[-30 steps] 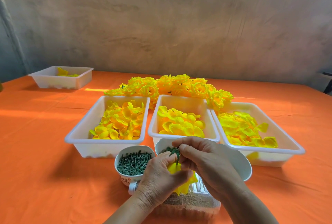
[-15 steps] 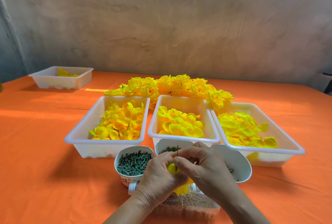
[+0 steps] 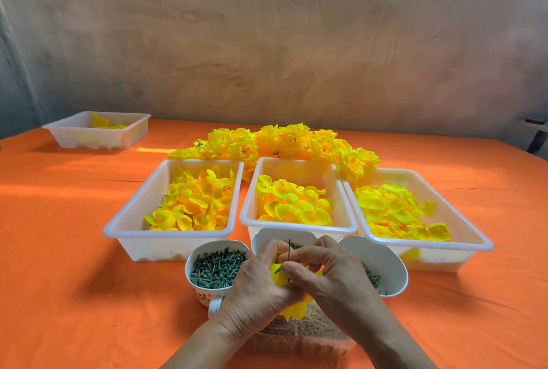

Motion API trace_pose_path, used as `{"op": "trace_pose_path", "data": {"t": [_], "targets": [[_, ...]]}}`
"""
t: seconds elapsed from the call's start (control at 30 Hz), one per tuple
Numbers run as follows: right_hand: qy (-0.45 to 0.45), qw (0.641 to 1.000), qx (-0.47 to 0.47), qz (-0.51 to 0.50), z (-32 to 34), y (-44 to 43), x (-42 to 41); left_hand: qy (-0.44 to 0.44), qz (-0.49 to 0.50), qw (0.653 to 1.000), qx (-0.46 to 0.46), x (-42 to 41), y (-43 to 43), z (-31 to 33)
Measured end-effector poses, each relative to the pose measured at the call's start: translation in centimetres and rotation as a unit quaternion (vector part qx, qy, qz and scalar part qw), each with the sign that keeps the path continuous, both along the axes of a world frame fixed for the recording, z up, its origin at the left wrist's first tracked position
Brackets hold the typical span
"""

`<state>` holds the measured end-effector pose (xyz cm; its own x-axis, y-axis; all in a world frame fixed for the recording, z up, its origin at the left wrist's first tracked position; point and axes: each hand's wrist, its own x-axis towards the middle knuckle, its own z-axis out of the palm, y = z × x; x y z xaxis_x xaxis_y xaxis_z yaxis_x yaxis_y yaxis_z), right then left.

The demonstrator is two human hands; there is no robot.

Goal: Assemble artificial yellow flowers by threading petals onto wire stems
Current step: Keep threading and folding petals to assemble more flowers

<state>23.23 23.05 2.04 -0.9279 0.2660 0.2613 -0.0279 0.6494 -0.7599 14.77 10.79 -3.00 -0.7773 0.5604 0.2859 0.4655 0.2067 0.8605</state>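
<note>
Orange cloth (image 3: 59, 250) covers the whole table, w/ a mottled grey-brown wall (image 3: 267, 42) behind.

Far left, well apart from the rest: small white tray (image 3: 74, 139) holding a few yellow petals. Centre row, 3 white trays side by side: left tray (image 3: 130, 217) heaped w/ orange-yellow petals, middle tray (image 3: 296, 228) w/ rounder yellow petals, right tray (image 3: 462, 232) w/ larger, flatter yellow petals. Behind them lies a pile of finished yellow flowers (image 3: 281, 143), touching the trays' back rims.

In front of the trays, 3 white cups: left cup (image 3: 194, 279) full of dark green plastic pegs; middle cup (image 3: 264, 238) mostly hidden by the hands; right cup (image 3: 385, 262) tilted, w/ a few green bits inside.

Both hands meet just in front of the middle cup. Left hand (image 3: 255, 288) is curled round yellow petals (image 3: 278, 278), fingers narrow, gripping them. Right hand (image 3: 332, 276) pinches thumb & forefinger at the petals, on a thin dark wire stem (image 3: 289, 247) that stands upright, its tip poking up past the fingers. A small green piece shows at the pinch; can't tell what exactly. More yellow petal hangs below the left palm.

Under the wrists: clear plastic container (image 3: 311, 336) w/ brownish contents, partly hidden.
</note>
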Motion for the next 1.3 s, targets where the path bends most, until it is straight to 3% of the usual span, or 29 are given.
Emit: {"op": "trace_pose_path", "data": {"t": [0.6, 0.77, 0.87, 1.0, 1.1, 1.3], "targets": [[-0.028, 0.999, 0.016, 0.020, -0.5, 0.2, -0.4, 0.011, -0.009, 0.999, -0.034, 0.2, -0.2, 1.1], [-0.069, 0.994, -0.054, 0.058, -0.1, 1.2, -0.1, -0.015, -0.110, 0.988, -0.105, -0.6, -1.3, 3.3], [-0.044, 0.996, -0.071, 0.042, 0.5, 2.1, 0.3, -0.028, -0.134, 0.981, -0.135, -1.7, -2.9, 5.1], [0.001, 0.998, 0.040, -0.045, 0.8, 2.3, 0.6, -0.033, -0.053, 0.991, -0.117, -2.1, -4.3, 6.7], [-0.002, 0.994, 0.087, -0.073, 1.2, 1.7, 0.7, 0.014, 0.043, 0.992, -0.118, -2.1, -4.2, 7.0], [-0.075, 0.990, 0.113, -0.047, 1.2, 0.5, 0.3, -0.029, 0.046, 0.988, -0.144, -1.2, -3.3, 7.0]]}}
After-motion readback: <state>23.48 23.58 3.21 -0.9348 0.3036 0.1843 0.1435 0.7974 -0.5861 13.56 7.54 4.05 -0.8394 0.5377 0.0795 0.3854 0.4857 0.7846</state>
